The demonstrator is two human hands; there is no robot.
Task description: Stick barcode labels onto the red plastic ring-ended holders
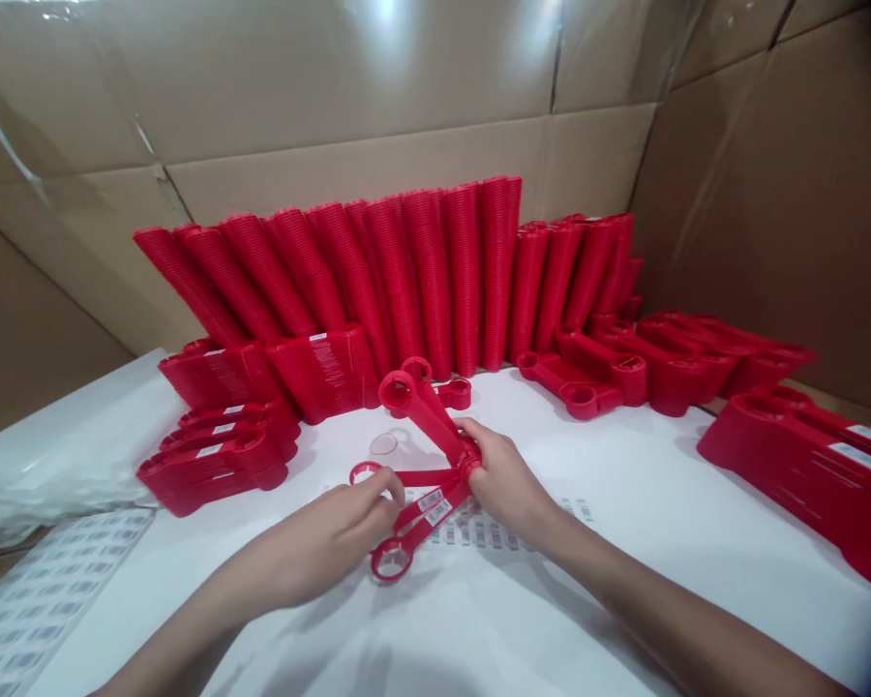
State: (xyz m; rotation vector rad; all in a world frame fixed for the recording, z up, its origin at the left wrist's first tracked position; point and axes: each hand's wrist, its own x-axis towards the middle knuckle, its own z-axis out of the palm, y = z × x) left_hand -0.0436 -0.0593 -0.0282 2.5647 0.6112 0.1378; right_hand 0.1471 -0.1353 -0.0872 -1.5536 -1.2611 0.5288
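Note:
My right hand (504, 474) is closed around one end of a fanned bunch of flat red plastic pieces (435, 416) with a ring at each end. A thicker part of the bunch points up and away, while single pieces spread toward the left. Two of the spread pieces carry white barcode labels (435, 508). Curled at the loose ends of these pieces is my left hand (334, 542), its fingers pinched on one of them; its fingertips are partly hidden. Under the hands lies a sheet of barcode labels (479, 530) on the white table (377, 639).
Tall stacks of the red pieces (413, 281) lean along the cardboard wall (377, 155). Labelled bundles stand at the left (218, 455) and right (805, 465). A rubber band (383, 443) lies beyond my hands. Label sheets (50, 600) and clear plastic bags (65, 474) are at the left.

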